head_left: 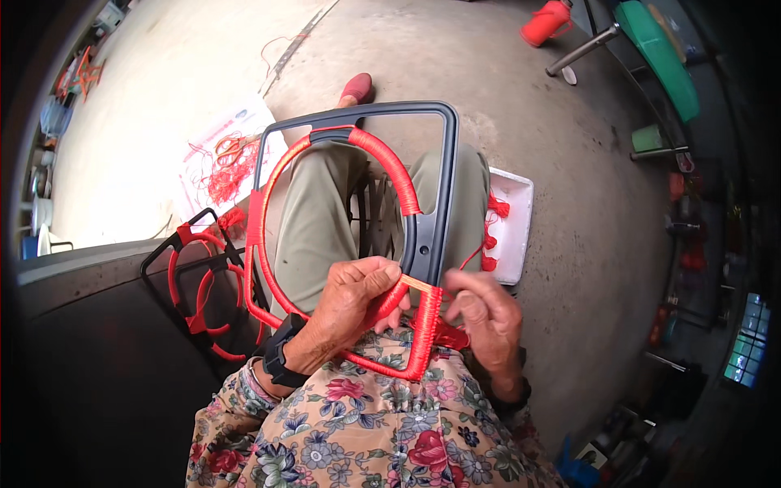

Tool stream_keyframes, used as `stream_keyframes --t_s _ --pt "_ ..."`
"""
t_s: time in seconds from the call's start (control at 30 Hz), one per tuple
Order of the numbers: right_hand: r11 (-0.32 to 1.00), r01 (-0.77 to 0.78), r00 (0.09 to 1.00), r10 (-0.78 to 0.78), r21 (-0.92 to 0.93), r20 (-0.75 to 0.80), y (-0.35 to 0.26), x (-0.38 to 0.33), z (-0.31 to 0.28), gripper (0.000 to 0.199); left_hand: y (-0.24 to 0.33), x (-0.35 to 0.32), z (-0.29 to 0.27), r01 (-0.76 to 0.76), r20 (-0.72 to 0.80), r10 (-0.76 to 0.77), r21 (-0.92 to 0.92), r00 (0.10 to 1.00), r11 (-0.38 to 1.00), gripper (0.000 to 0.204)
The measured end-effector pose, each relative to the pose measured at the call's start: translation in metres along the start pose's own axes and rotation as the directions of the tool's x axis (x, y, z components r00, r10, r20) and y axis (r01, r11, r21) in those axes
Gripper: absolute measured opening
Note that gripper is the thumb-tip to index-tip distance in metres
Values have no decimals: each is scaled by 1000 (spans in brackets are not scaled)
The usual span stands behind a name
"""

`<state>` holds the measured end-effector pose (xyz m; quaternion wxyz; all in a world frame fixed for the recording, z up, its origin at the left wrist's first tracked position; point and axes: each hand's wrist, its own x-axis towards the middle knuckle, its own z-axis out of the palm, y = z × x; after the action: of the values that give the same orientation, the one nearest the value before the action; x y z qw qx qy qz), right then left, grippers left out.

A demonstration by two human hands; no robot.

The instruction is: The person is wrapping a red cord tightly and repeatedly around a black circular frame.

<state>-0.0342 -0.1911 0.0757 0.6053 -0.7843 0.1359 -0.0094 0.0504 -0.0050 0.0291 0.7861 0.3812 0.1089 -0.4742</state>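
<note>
A black frame [448, 179], rectangular with a ring inside, lies tilted across my lap. Red cord [425, 333] is wound tightly over its lower right corner, and more red winding covers much of the ring [384, 157]. Bare black shows on the upper and right sides. My left hand [358, 297] grips the frame where ring and side bar meet, thumb on top near a short pale orange strip [416, 282]. Just right of the wound bar, my right hand [486, 317] has curled, slightly blurred fingers against a bunch of red cord [447, 333]. Part of that bunch is hidden.
A white box [516, 220] with red cord bundles stands right of my legs. Left, scissors [232, 146] and tangled red cord lie on a white sheet [195, 159]. Other red-wound frames [191, 281] rest on a dark surface. A red flask [545, 23] stands far right.
</note>
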Motion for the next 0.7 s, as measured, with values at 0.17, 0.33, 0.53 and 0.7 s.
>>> stream_keyframes --t_s 0.17,0.33,0.53,0.7 --pt "932 50 988 7 -359 157 8 -25 -33 25 1 -3 3 9 -20 -9 10 1000 1000 26" --pt "799 136 933 96 -585 348 2 -37 -15 39 -3 -9 3 -24 -46 23 -16 999 1000 19" --pt "794 39 961 138 -607 241 8 -48 -21 38 -6 -7 8 -50 -12 50 39 999 998 11" --pt "748 160 960 34 -644 278 15 -46 -19 41 10 -12 -5 -128 -158 146 121 977 984 13"
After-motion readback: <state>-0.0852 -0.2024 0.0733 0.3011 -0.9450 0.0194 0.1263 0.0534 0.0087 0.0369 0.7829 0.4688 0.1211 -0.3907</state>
